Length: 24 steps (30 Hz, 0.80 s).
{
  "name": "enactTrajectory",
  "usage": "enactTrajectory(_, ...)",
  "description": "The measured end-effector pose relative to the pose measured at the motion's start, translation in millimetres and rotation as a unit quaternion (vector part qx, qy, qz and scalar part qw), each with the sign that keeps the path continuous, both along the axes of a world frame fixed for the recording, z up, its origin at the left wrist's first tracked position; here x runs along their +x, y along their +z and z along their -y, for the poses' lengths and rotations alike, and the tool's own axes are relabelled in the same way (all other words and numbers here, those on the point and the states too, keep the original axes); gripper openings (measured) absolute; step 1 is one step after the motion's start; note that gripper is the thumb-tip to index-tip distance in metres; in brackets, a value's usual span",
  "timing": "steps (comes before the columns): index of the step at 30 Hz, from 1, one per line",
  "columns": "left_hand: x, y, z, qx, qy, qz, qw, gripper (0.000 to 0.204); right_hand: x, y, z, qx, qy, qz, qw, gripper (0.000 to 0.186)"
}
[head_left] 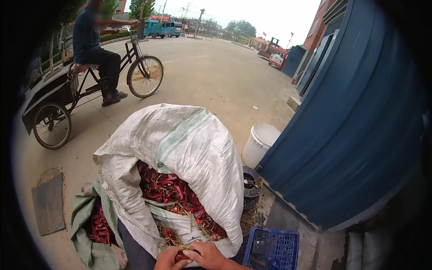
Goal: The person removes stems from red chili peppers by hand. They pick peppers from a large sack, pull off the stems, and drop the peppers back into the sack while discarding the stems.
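- The white woven sack (207, 148) gapes toward the wearer, its mouth full of dried red chilies (180, 191) and stalk bits.
- At the sack's near edge, the left hand (168, 258) has its fingers bent around a red chili (181, 256).
- The right hand (209, 255) meets it there, fingers curled inward; whether they pinch anything, I cannot tell.
- Left of the sack, touching it, a green sack (81, 222) holds more red chilies; farther left lies a dark flat panel (48, 204).
- Just right of the sack sits a blue plastic crate (288, 247).
- Beyond the sack's right side stands a white bucket (254, 150), next to a blue corrugated wall (333, 148).
- Beyond its left side, a person (87, 36) sits on a cargo tricycle (49, 92).
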<state>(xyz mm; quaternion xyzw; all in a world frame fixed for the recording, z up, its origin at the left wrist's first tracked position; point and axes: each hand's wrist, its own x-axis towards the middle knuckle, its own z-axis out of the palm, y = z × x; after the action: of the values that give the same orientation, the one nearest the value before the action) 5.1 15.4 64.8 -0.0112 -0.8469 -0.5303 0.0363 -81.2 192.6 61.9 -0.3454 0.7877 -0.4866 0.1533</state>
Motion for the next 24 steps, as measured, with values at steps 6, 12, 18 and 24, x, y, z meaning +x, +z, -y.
enactTrajectory(6,7,17,-1,0.078,-0.016,0.098,0.992,0.034,8,24,1,-0.034,-0.005,-0.349,0.936,0.016)
enactTrajectory(12,16,2,-8,-0.052,-0.023,0.023,0.998,0.030,6,20,-3,0.048,0.028,-0.246,0.968,0.028)
enactTrajectory(18,18,14,-12,-0.113,-0.025,0.067,0.991,0.014,4,-1,-11,0.192,0.124,-0.317,0.921,0.037)
enactTrajectory(24,15,14,-18,-0.112,-0.016,0.094,0.989,0.013,0,7,-14,0.055,0.086,-0.375,0.921,0.031)
